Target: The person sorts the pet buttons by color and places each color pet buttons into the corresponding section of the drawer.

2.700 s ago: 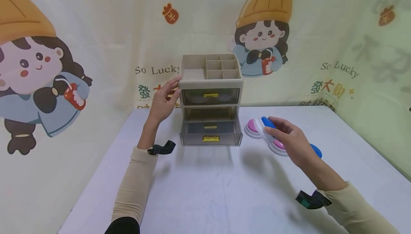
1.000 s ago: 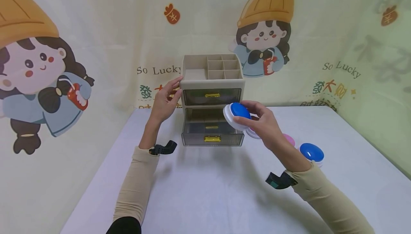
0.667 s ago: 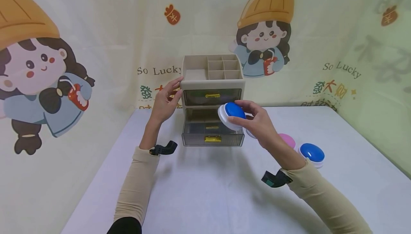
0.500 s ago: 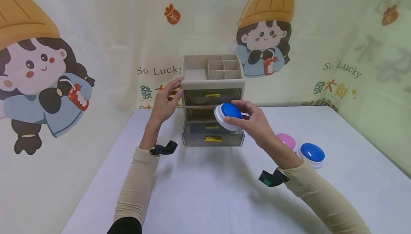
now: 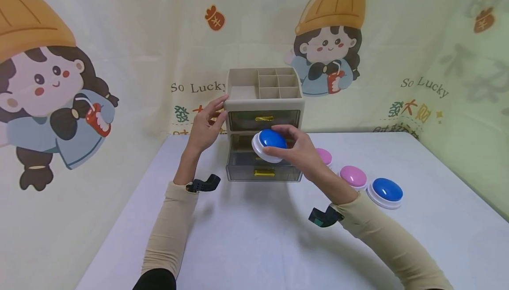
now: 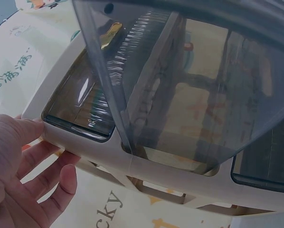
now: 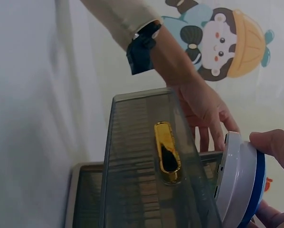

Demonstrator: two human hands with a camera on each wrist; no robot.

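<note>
Left arm extended toward far side, left hand with fingers loosely bent; right arm angled in from near right, right hand pinching.

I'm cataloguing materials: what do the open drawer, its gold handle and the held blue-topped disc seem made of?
Open drawer: probably hard plastic, grey and glossy; it is transparent.
Gold handle: shiny, with bright reflections; metal or plated plastic.
Blue-topped disc: likely smooth, glossy plastic; it catches soft highlights.
</note>
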